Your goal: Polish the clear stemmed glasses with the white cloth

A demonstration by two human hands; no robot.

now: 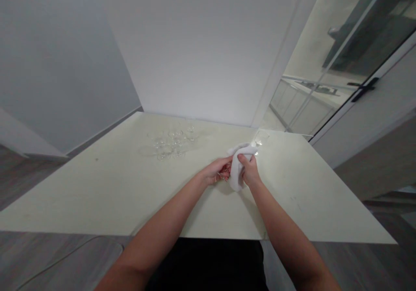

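Over the right-hand part of the white table (107,191), my left hand (214,169) is wrapped round a clear glass (224,176), its shape mostly hidden by fingers and cloth. My right hand (249,169) grips a white cloth (236,176), thumb on top, and presses it against that glass. The cloth hangs in a fold between both hands. Just beyond them, a clear shiny item (259,142) shows at the cloth's far edge; I cannot make out its kind. Several clear glasses (175,144) stand close together at the back left of my hands.
A white wall panel (201,57) rises behind the table's back edge. To the right is a glass-paned door with a black handle (365,89). A pale cable (65,256) runs along the floor at the lower left.
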